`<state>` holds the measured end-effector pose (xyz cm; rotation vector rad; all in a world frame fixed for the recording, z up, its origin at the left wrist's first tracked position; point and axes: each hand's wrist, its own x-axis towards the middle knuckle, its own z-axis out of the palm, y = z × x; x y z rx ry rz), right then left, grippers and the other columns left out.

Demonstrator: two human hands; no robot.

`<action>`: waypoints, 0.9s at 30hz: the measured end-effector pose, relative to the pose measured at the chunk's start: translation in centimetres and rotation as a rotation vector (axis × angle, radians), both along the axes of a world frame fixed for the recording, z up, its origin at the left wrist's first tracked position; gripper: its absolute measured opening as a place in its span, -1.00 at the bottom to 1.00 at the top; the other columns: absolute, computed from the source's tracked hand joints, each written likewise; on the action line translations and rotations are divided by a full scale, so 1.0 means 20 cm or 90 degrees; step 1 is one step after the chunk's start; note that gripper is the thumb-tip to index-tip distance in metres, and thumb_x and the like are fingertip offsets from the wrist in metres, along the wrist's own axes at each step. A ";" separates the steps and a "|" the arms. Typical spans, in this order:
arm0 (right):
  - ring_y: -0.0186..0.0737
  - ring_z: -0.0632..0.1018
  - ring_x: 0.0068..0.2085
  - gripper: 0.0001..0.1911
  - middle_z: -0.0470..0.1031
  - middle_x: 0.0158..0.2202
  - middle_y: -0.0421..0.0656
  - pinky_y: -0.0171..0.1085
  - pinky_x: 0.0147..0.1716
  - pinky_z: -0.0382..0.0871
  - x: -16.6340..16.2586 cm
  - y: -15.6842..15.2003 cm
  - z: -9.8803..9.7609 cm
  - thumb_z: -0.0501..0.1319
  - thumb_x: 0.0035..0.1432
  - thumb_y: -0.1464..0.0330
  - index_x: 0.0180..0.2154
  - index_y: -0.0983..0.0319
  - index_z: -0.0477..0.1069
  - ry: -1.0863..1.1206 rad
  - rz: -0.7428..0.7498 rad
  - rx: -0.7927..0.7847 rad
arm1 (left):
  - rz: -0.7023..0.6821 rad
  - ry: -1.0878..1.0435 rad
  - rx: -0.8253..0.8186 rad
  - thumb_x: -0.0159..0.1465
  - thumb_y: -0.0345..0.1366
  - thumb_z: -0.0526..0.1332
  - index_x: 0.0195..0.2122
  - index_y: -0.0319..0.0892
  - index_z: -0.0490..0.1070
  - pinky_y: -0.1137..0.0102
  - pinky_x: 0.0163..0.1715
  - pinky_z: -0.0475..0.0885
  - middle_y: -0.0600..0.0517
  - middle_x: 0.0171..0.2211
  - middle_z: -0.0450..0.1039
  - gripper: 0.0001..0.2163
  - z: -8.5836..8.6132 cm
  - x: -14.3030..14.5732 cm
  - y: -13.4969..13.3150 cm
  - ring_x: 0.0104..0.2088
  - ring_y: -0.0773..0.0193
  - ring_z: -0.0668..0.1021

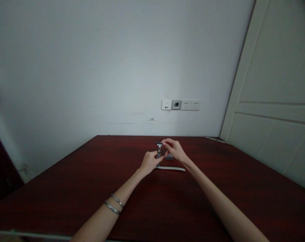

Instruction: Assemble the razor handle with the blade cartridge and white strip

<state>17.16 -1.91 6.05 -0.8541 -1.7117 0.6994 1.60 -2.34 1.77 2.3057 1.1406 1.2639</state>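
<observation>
My left hand (pixel 149 162) is closed round the handle of a razor (pixel 159 150), which stands upright with its dark, wide head at the top. Thumb and forefinger of my right hand (pixel 175 150) are pinched at the right end of the razor's head. Just below both hands a long, thin whitish strip (pixel 172 168) lies on the table, its left end partly hidden by my left hand. Behind my right hand's fingers sits a small grey, clear-looking case (pixel 169 156), partly covered; its contents are too small to make out.
The dark red wooden table (pixel 92 188) reaches back to a pale wall (pixel 112 67). White wall sockets (pixel 190 105) and a grey-framed wall plate (pixel 176 105) are above its far edge. A cream panelled door (pixel 273 101) stands along the right side.
</observation>
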 end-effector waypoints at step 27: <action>-0.42 0.44 -0.63 -0.56 0.49 -0.27 -0.08 -0.40 -0.68 0.36 0.09 0.01 0.03 0.10 0.07 0.12 -0.12 0.27 0.42 -0.017 -0.081 0.057 | -0.068 -0.092 -0.127 0.06 -0.15 0.24 -0.36 -0.30 0.44 0.46 -0.50 0.32 0.01 -0.55 0.46 -0.73 0.01 -0.03 0.08 -0.52 0.30 0.47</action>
